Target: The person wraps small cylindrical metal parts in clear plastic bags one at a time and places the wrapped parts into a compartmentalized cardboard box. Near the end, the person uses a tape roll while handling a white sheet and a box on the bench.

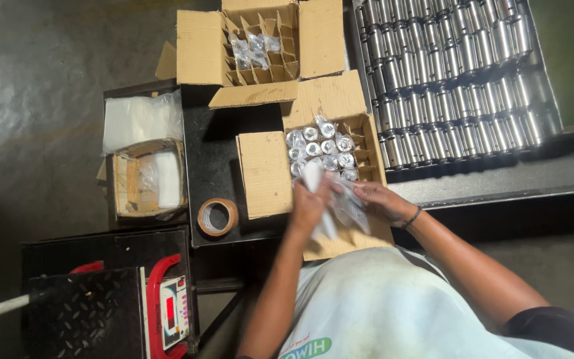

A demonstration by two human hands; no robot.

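Both hands are working at the near edge of an open cardboard box (313, 166), at about 6 o'clock from its cells. Left hand (310, 206) is closing its fingers around a clear plastic sleeve (320, 199), motion-blurred; whether a part is inside it, can't tell. Right hand (377, 199), cord band on the wrist, is pinching the sleeve's other side at 3 o'clock from the left hand. The box's divider grid is holding bagged silver cylindrical parts (323, 146), filling the left cells; cells at the right side are showing bare card. At 9 o'clock from the hands, a roll of brown tape (218, 217) is lying flat on the black table (210, 159). Farther out at 9 o'clock, a small carton (149, 178) is holding plastic film, with a stack of clear bags (137, 118) behind it. At 7 o'clock, a black platform scale (84, 312) with red handle and a white display unit. At 12 o'clock, a second divided box (260, 43) is holding a few bagged parts. At 1–2 o'clock, a tray (456, 73) is carrying rows of unbagged metal cylinders.
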